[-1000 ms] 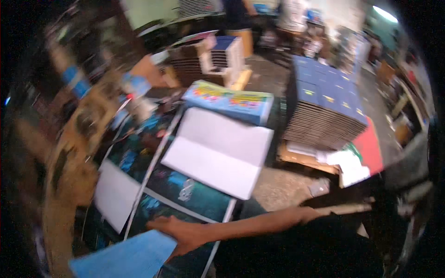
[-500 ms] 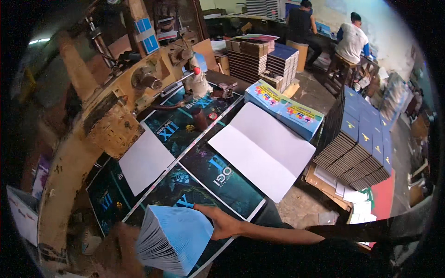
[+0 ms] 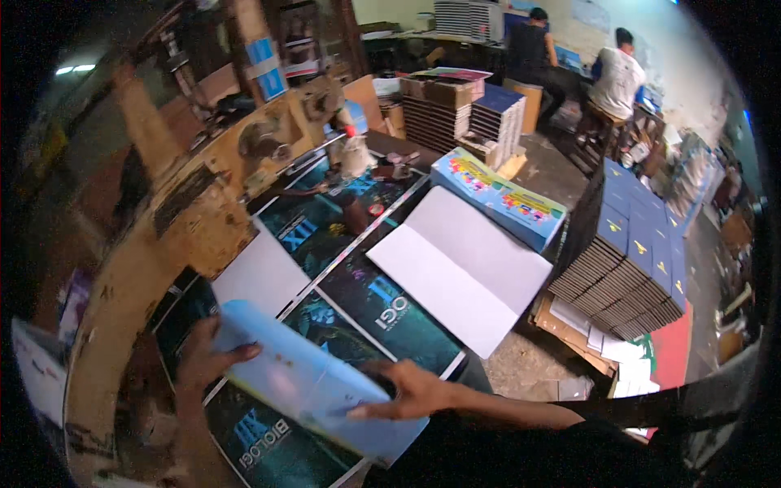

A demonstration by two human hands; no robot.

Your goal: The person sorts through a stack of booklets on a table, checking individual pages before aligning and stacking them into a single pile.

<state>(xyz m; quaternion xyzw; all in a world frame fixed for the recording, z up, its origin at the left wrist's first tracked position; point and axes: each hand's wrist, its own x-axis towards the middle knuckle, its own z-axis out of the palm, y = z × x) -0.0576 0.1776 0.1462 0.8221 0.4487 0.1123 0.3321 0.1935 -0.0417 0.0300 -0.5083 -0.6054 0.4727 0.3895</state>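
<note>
A long light-blue paper piece [image 3: 301, 374], seemingly a stack of printed sheets, lies tilted between my hands above the dark printed sheets [image 3: 342, 333]. My left hand [image 3: 207, 354] grips its far left end, fingers along the top edge. At the near right end, my right hand [image 3: 407, 390] holds it with the thumb across its face. Under the worn block [image 3: 203, 224] of the machine lies a blank white sheet [image 3: 264, 272], partly hidden. To the right, a white folded sheet [image 3: 464, 268] lies spread beside a stack of blue printed covers [image 3: 500, 199].
The machine's curved frame [image 3: 110, 342] borders the left. Tall stacks of dark-blue books [image 3: 622, 252] stand at right, with more bundled stacks [image 3: 439, 110] behind. A small brown cylinder [image 3: 354, 213] rests on the printed sheets. Two people [image 3: 616, 81] sit working at the back.
The fanned blue stack has been levelled and turned, so its broad blue face now shows lengthwise. My left hand has come up to its far end; my right hand has shifted slightly right.
</note>
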